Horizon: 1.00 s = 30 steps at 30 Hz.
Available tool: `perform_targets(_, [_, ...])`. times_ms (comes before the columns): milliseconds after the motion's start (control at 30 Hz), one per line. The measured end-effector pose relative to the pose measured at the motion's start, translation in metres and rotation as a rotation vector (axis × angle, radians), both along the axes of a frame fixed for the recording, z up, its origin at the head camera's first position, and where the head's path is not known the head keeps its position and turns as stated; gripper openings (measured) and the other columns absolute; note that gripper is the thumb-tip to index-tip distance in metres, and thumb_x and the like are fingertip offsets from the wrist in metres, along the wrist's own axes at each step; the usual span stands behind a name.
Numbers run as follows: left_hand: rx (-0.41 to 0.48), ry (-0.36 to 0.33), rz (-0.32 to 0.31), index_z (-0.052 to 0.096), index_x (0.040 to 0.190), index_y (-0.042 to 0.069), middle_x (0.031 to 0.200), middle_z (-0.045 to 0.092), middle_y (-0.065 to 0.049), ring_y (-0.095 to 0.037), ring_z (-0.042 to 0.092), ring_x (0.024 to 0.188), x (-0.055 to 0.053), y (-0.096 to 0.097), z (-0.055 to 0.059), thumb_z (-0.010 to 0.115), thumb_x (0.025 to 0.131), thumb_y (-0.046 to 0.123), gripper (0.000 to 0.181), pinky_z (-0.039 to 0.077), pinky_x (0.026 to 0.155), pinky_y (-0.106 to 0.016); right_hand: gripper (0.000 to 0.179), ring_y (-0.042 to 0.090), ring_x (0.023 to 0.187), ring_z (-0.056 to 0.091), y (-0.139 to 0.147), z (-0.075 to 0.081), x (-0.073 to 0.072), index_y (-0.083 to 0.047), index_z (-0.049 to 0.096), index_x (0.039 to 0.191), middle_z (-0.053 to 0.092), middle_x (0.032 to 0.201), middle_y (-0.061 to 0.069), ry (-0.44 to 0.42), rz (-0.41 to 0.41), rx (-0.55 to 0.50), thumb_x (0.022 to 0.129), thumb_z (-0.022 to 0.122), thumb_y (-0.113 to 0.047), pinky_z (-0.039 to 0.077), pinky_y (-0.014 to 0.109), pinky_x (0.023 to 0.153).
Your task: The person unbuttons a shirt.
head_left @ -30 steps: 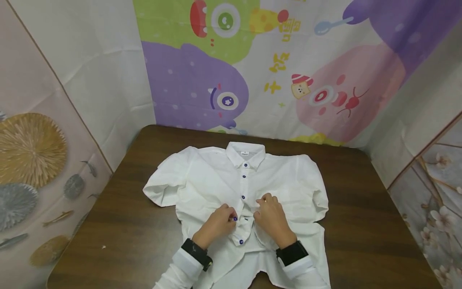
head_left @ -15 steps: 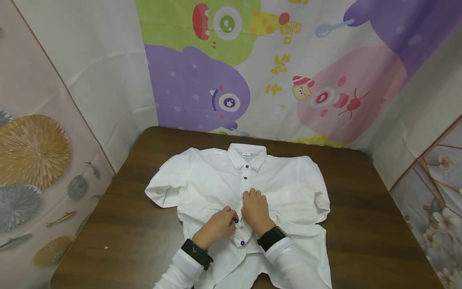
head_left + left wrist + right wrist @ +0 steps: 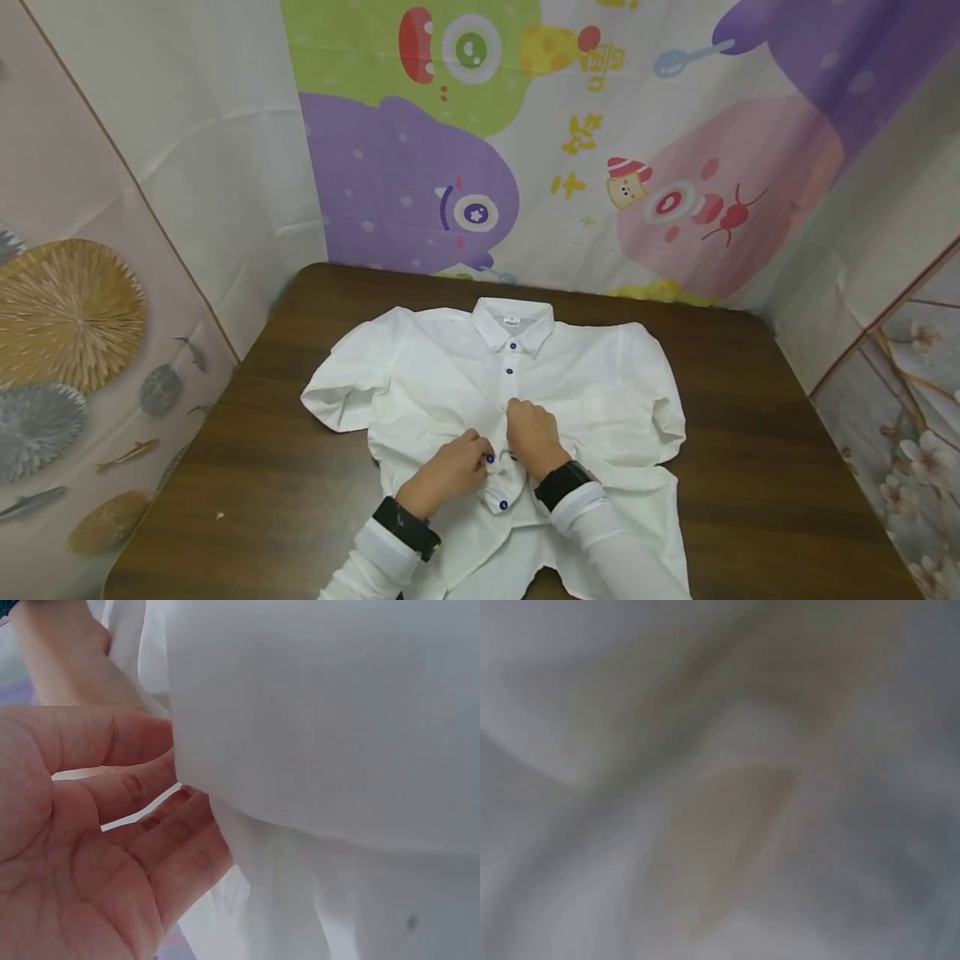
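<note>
The white shirt (image 3: 435,358) lies front up on the table (image 3: 270,483). The left hand (image 3: 450,471) pinches its front edge beside a blue button (image 3: 491,458); the right hand (image 3: 534,435) seems to pinch the button strip (image 3: 510,387) nearby. For buttoning, hold the cloth flat, square the hole, tilt the button through edge first.

I see a plain white short-sleeved fabric shirt (image 3: 442,358), lower centre of the frame, with small round deep-blue buttons (image 3: 503,505). Under it, dark-brown wood-grain tabletop (image 3: 757,450). Upper centre, white cloth backdrop (image 3: 547,150): green, purple, pink cartoon creatures; yellow lettering. Far left, pale-pink panel (image 3: 82,275): gold and grey discs.
</note>
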<state>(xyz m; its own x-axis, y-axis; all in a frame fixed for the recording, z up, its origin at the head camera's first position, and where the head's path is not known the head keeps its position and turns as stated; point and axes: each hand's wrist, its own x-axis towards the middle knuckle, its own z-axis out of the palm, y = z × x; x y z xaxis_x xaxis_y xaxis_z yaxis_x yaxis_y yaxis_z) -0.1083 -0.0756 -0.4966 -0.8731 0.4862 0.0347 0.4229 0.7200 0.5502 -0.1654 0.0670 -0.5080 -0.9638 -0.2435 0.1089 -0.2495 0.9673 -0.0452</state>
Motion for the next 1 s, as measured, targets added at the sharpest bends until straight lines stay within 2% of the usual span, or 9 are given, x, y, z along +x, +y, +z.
perform_targets(200, [0.001,-0.013,0.009,0.063,0.097,-0.003,0.087,0.053,-0.009,-0.019,0.054,0.070,0.000,0.000,-0.001,0.054,0.082,-0.002,0.017,0.047,0.068,-0.030,0.022,0.025,0.050,0.056,0.004,0.019,0.006,-0.005,0.053,0.068,0.055,0.057,0.010,0.050,0.010,-0.066,0.089,0.053,-0.009,0.044,0.035,0.043])
perform_targets(433, [-0.012,-0.028,-0.006,0.058,0.104,-0.003,0.090,0.048,-0.007,-0.014,0.049,0.072,0.002,0.002,-0.003,0.054,0.084,0.001,0.020,0.046,0.068,-0.028,0.014,0.023,0.055,0.057,0.016,0.035,0.028,-0.006,0.060,0.080,0.061,0.066,0.008,0.029,0.043,-0.329,0.089,0.057,-0.016,0.042,0.032,0.049])
perform_targets(633, [0.013,0.075,-0.047,0.055,0.109,-0.002,0.099,0.050,-0.012,-0.020,0.052,0.080,0.003,0.004,-0.006,0.056,0.082,-0.001,0.027,0.046,0.074,-0.033,0.011,0.010,0.053,0.046,0.025,0.038,0.048,-0.005,0.061,0.084,0.051,0.060,-0.001,0.037,0.097,-0.530,0.088,0.061,-0.015,0.037,0.023,0.051])
perform_targets(767, [0.036,0.084,-0.055,0.052,0.116,0.000,0.112,0.051,-0.016,-0.026,0.055,0.098,0.003,0.006,-0.011,0.056,0.083,0.000,0.033,0.046,0.084,-0.038,0.011,0.003,0.053,0.042,0.029,0.038,0.060,-0.005,0.061,0.085,0.048,0.059,-0.005,0.006,0.088,-0.649,0.089,0.061,-0.016,0.037,0.020,0.051])
perform_targets(900, [0.073,0.115,-0.026,0.051,0.123,0.003,0.121,0.050,-0.016,-0.027,0.054,0.107,0.003,0.007,-0.013,0.056,0.087,0.005,0.036,0.045,0.090,-0.040,0.011,0.000,0.054,0.041,0.033,0.037,0.066,-0.006,0.062,0.086,0.050,0.062,-0.004,-0.021,0.061,-0.764,0.089,0.061,-0.016,0.038,0.019,0.052])
perform_targets(1000, [0.108,0.176,0.049,0.058,0.113,0.008,0.108,0.058,-0.009,-0.020,0.059,0.094,0.003,0.012,-0.006,0.058,0.088,0.012,0.025,0.049,0.079,-0.033,0.009,-0.001,0.055,0.041,0.036,0.036,0.066,-0.005,0.063,0.086,0.052,0.062,-0.003,-0.011,0.053,-0.833,0.089,0.060,-0.013,0.038,0.018,0.051])
